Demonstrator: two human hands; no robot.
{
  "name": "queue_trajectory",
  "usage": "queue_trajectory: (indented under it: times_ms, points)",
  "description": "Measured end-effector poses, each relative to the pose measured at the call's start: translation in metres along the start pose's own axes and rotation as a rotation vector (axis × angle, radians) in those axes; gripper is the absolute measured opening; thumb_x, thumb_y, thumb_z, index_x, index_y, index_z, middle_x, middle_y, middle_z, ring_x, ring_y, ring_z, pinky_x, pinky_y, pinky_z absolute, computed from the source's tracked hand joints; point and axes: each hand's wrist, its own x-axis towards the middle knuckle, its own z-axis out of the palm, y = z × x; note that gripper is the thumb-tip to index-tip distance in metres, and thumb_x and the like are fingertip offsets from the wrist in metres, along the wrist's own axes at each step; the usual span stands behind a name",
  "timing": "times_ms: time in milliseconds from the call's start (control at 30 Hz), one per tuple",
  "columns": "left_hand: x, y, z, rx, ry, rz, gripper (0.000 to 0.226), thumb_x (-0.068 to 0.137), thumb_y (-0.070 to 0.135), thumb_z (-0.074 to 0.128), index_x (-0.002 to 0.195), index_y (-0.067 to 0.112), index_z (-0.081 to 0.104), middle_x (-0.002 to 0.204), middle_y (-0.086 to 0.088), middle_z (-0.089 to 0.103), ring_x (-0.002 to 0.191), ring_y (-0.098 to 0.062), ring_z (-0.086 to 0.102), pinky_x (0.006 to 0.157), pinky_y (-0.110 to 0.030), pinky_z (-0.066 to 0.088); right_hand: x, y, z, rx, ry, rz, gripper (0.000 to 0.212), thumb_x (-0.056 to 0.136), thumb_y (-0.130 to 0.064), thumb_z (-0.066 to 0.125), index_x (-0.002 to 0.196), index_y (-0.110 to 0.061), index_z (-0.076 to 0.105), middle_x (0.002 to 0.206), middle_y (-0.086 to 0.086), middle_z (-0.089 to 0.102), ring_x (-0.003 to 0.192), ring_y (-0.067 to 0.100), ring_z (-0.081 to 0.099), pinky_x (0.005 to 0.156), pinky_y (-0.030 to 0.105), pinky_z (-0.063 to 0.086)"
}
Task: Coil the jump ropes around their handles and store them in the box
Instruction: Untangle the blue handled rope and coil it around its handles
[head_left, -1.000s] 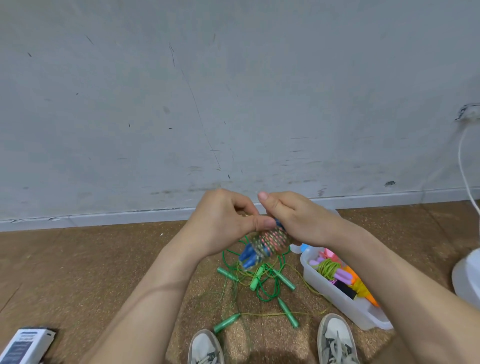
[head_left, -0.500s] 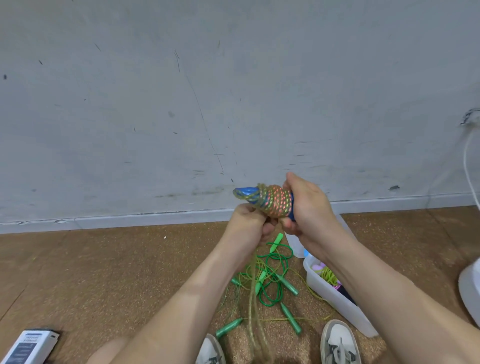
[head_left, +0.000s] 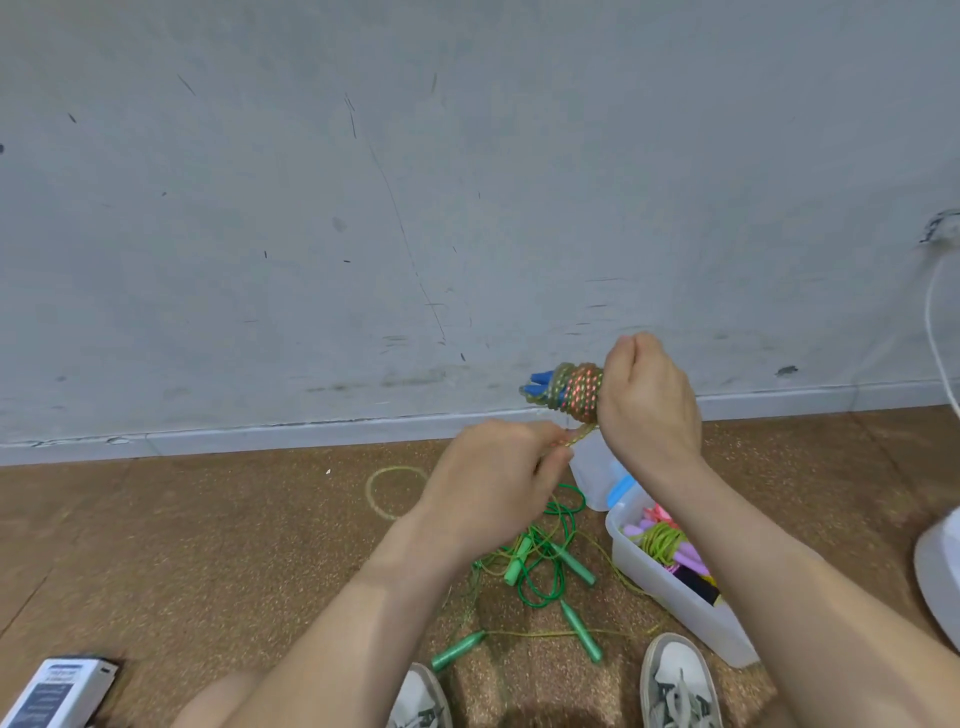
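At the far left, a small white carton (head_left: 57, 693) lay on the brown floor (head_left: 208, 545). Your left hand (head_left: 493, 483) was held low, fingers curled, pinching the loose strand (head_left: 583, 432) of the multicoloured jump rope (head_left: 579, 392); the strand ran up and right from your fingertips to the coil. Below that hand, the green jump ropes (head_left: 550, 566) lay tangled on the floor, their green handles scattered just ahead of your shoes. Further right and higher, in front of the wall, the multicoloured rope was wound thickly around its blue handles (head_left: 535, 387), whose tips stuck out to the left. Your right hand (head_left: 647, 400) was wrapped around the right end of that bundle, gripping it in the air. Beneath your right forearm, the clear plastic box (head_left: 685, 603) sat on the floor, holding several coiled ropes in pink, purple, yellow-green and black.
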Motion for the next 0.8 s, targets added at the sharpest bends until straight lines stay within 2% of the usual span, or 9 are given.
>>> queue_trajectory:
  times_ms: [100, 233, 367, 400, 467, 533, 600, 700, 800]
  points:
    - [-0.003, -0.007, -0.015, 0.069, 0.044, 0.115, 0.025, 0.090, 0.041, 0.051, 0.098, 0.025, 0.069, 0.082, -0.001, 0.070, 0.082, -0.022, 0.063, 0.070, -0.036, 0.049, 0.004, 0.004, -0.002, -0.185, -0.092, -0.047, 0.027, 0.102, -0.031, 0.027, 0.089, -0.012, 0.042, 0.096, 0.022, 0.062, 0.088, 0.040, 0.055, 0.066, 0.039, 0.032]
    - [0.000, -0.019, -0.029, 0.087, 0.087, 0.164, 0.026, 0.080, 0.047, 0.060, 0.085, 0.025, 0.073, 0.073, 0.001, 0.067, 0.072, -0.021, 0.063, 0.064, -0.036, 0.049, 0.001, 0.003, 0.006, -0.326, -0.337, -0.203, 0.027, 0.101, -0.034, 0.030, 0.083, -0.016, 0.042, 0.097, 0.019, 0.064, 0.091, 0.038, 0.058, 0.066, 0.037, 0.032]
    - [0.001, -0.027, -0.038, 0.156, 0.158, 0.125, 0.027, 0.077, 0.047, 0.059, 0.079, 0.024, 0.073, 0.069, 0.001, 0.064, 0.071, -0.022, 0.062, 0.060, -0.035, 0.049, -0.009, -0.004, 0.006, -0.335, -0.534, -0.439, 0.030, 0.100, -0.036, 0.034, 0.074, -0.021, 0.035, 0.070, 0.003, 0.052, 0.079, 0.034, 0.053, 0.063, 0.035, 0.029]
    - [0.000, -0.029, -0.038, 0.105, 0.138, 0.091, 0.025, 0.079, 0.046, 0.060, 0.079, 0.024, 0.074, 0.070, 0.002, 0.064, 0.072, -0.019, 0.061, 0.062, -0.034, 0.048, -0.010, -0.006, 0.004, -0.277, -0.563, -0.464, 0.033, 0.100, -0.034, 0.036, 0.070, -0.021, 0.034, 0.064, -0.002, 0.046, 0.073, 0.030, 0.049, 0.062, 0.035, 0.029]
    - [0.001, -0.032, -0.037, -0.196, 0.047, -0.053, 0.014, 0.084, 0.034, 0.067, 0.082, 0.023, 0.075, 0.072, 0.007, 0.066, 0.070, -0.005, 0.059, 0.068, -0.027, 0.047, -0.008, -0.011, -0.003, -0.115, -0.627, -0.463, 0.036, 0.100, -0.029, 0.040, 0.066, -0.020, 0.034, 0.058, -0.006, 0.042, 0.061, 0.017, 0.045, 0.060, 0.033, 0.032]
    - [0.001, -0.030, -0.036, -0.599, -0.056, -0.196, 0.008, 0.085, 0.017, 0.068, 0.083, 0.016, 0.075, 0.070, 0.005, 0.067, 0.062, 0.002, 0.057, 0.065, -0.017, 0.047, -0.007, -0.015, -0.011, 0.145, -0.706, -0.356, 0.037, 0.101, -0.022, 0.041, 0.066, -0.016, 0.035, 0.050, -0.010, 0.040, 0.045, 0.007, 0.040, 0.048, 0.021, 0.033]
    - [0.002, -0.028, -0.032, -0.862, -0.065, -0.259, 0.011, 0.087, 0.011, 0.062, 0.082, 0.008, 0.072, 0.066, 0.000, 0.065, 0.057, 0.000, 0.055, 0.058, -0.013, 0.044, -0.009, -0.018, -0.016, 0.413, -0.734, -0.200, 0.034, 0.102, -0.019, 0.041, 0.068, -0.013, 0.038, 0.047, -0.009, 0.035, 0.036, 0.005, 0.033, 0.036, 0.018, 0.028]
    - [0.007, -0.021, -0.030, -1.036, 0.017, -0.332, 0.014, 0.086, 0.016, 0.061, 0.077, 0.008, 0.070, 0.064, 0.002, 0.068, 0.057, -0.005, 0.058, 0.056, -0.015, 0.046, -0.011, -0.019, -0.017, 0.599, -0.699, -0.044, 0.036, 0.102, -0.022, 0.040, 0.067, -0.015, 0.039, 0.045, -0.003, 0.036, 0.031, 0.011, 0.033, 0.032, 0.016, 0.025]
    - [0.010, -0.011, -0.026, -1.151, 0.057, -0.419, 0.021, 0.088, 0.017, 0.060, 0.069, 0.008, 0.062, 0.051, 0.005, 0.061, 0.041, -0.003, 0.051, 0.042, -0.013, 0.039, -0.009, -0.017, -0.014, 0.679, -0.665, 0.047, 0.038, 0.101, -0.024, 0.041, 0.064, -0.017, 0.041, 0.043, -0.003, 0.037, 0.031, 0.011, 0.033, 0.032, 0.015, 0.024]
